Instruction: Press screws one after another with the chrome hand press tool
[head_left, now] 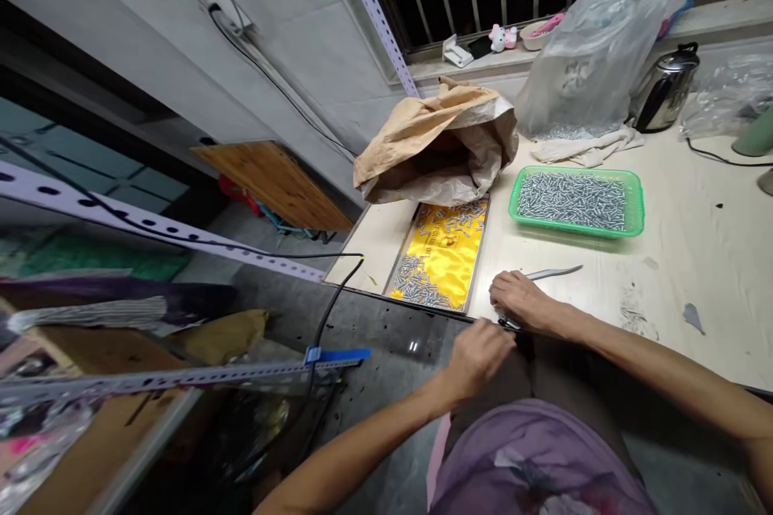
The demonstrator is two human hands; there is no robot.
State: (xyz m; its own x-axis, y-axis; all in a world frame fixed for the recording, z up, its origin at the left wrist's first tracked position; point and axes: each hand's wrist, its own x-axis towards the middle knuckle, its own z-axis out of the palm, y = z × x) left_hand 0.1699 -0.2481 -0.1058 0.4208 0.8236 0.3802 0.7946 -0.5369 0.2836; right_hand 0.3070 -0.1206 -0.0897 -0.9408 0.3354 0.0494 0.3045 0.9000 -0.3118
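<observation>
My right hand (524, 298) rests at the table's front edge with its fingers curled down. Just beyond it a slim grey pointed metal tool (554, 272) shows, its near end hidden behind the hand; whether the fingers touch it I cannot tell. Under the right fingers is a small dark, shiny piece (508, 323), too small to name. My left hand (480, 358) is closed, held in front of the edge above my lap, close to the right hand; what its fingers hold is hidden. To the left lies a shallow tray with yellow cloth (450, 261) and small silver metal pins (416, 283).
A green plastic basket (635, 213) full of similar pins stands beyond my right hand. An open brown paper sack (423, 145) overhangs the tray's far end. Farther back are a clear plastic bag (595, 48), a white cloth (589, 149) and a steel kettle (667, 88). A perforated rail (241, 374) juts in at left.
</observation>
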